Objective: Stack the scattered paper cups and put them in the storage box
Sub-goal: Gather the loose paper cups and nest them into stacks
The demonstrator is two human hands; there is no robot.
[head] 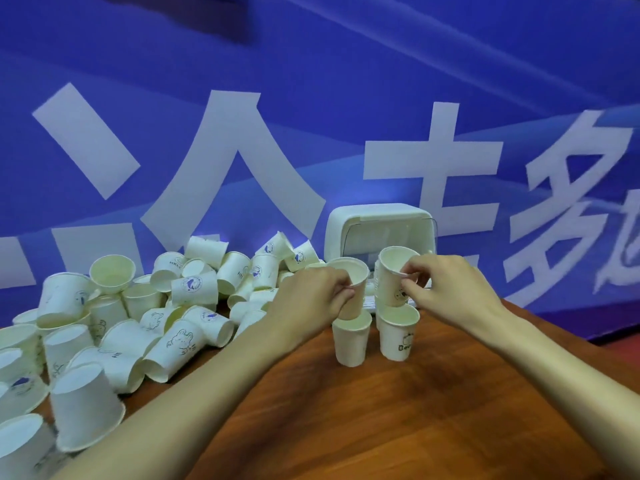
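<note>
My left hand (311,299) pinches a white paper cup (353,282) by its side, just above an upright cup (351,341) standing on the table. My right hand (446,289) pinches the rim of another cup (393,275), tilted slightly, over a second upright cup (398,332) with a printed cartoon. A large heap of scattered paper cups (138,313) covers the left of the table; some lie on their sides, some are upside down. The white storage box (377,230) stands behind my hands, its opening facing me.
The brown wooden table (398,420) stretches in front of me, its edge running down on the right. A blue banner with big white characters (311,133) rises close behind the cups and the box.
</note>
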